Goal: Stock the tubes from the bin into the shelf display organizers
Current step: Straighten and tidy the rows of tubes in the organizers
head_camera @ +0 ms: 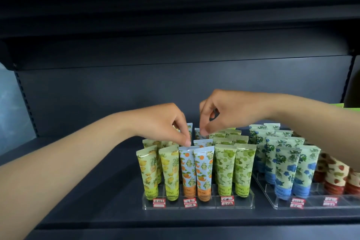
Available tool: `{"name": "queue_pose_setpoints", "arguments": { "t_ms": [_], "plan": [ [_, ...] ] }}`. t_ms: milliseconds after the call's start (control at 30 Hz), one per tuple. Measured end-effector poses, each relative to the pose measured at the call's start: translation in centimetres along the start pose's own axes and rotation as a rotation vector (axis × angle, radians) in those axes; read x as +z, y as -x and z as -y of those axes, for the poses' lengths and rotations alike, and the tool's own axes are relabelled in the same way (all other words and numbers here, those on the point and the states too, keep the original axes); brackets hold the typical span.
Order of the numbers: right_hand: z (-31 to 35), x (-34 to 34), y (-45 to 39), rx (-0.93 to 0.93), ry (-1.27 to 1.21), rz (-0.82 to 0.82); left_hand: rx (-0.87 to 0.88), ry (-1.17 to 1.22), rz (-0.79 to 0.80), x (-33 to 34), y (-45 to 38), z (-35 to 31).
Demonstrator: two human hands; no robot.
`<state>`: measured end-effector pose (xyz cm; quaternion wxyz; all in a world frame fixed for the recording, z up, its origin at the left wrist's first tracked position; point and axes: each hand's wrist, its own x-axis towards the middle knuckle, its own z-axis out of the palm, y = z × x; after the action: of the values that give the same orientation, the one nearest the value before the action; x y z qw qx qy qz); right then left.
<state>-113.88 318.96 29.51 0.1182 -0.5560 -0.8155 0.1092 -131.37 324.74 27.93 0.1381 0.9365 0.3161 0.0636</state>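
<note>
Nearest us, red price labels [159, 202] lined the front lip of the clear acrylic organizer [243, 203] on the dark shelf [97, 191]. Just below our left hand [161, 122] stood two orange-print tubes [202, 173], upright on their caps; its fingertips [187, 142] pinched the crimped top of a tube in the row behind. Lemon-print tubes [169, 173] stood under that wrist. Farther back, our right hand [224, 111] pinched another orange-print tube's top [200, 134]. Under the right forearm stood green-print tubes [243, 169], then blue-flower tubes [282, 171].

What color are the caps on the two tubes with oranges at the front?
Orange caps, on the orange-print tubes, clearest in the head view.
</note>
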Motion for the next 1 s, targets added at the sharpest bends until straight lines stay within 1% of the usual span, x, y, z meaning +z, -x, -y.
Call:
{"name": "queue_pose_setpoints", "arguments": {
  "t_ms": [67, 200, 433, 533, 667, 800, 900, 1000],
  "plan": [
    [-0.8, -0.5, -0.2, 0.009, 0.015, -0.010, -0.031, 0.033, -0.028, -0.6, -0.4, 0.5],
    [-2.2, -0.4, -1.0, 0.033, 0.055, 0.025, -0.060, 0.074, -0.073, -1.0, -2.4, 1.8],
    [-2.6, 0.4, -2.8, -0.011, 0.056, 0.109, -0.065, 0.018, -0.046, -0.2, -6.9, 4.1],
    [-2.7, 0.5, -3.2, -0.018, 0.049, 0.121, -0.034, 0.002, 0.005, 0.0, -7.6, 4.4],
    [-2.9, 0.8, -3.6, -0.029, 0.075, 0.137, -0.059, -0.060, 0.062, 0.6, -8.3, 4.8],
    [-3.2, 0.9, -3.6, -0.046, 0.079, 0.124, -0.070, -0.064, 0.044, 0.6, -8.8, 5.0],
    [-3.0, 0.7, -3.4, -0.045, 0.070, 0.131, -0.031, -0.006, 0.028, 0.7, -9.1, 4.6],
    [-3.0, 0.7, -3.1, -0.041, 0.071, 0.146, 0.006, -0.023, 0.018, 1.2, -9.7, 3.8]
  ]
}}
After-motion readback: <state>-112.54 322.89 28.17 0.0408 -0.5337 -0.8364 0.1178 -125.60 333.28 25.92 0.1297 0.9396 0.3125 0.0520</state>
